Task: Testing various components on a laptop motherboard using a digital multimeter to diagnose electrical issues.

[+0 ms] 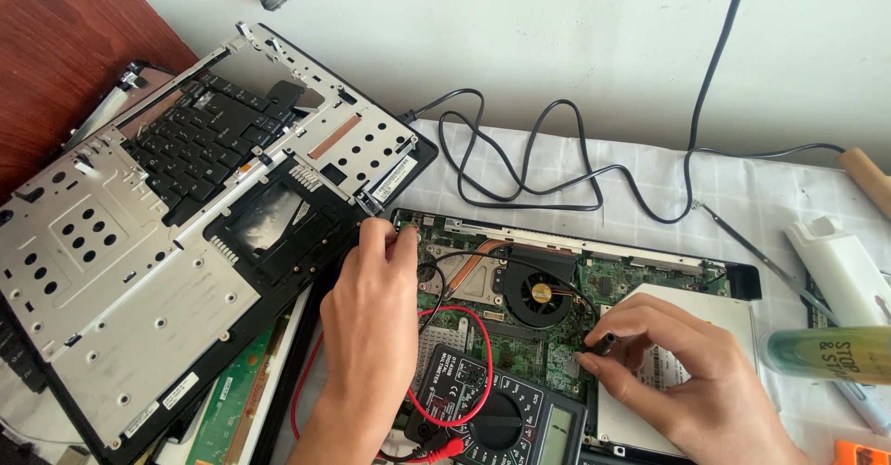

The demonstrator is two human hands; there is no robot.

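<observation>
Probing motherboard (right hand gripping probe)

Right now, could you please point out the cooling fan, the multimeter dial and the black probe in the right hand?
cooling fan (539,295), head view, on its brass hub.
multimeter dial (498,421), head view, on the knob's middle.
black probe (603,343), head view, on the tip end pinched by the right hand (691,372).

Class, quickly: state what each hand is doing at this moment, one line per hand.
Left hand: fingertips pressed on the green circuit board near its top-left corner; whether it holds a probe cannot be told.
Right hand: grip closed on a black probe.
</observation>
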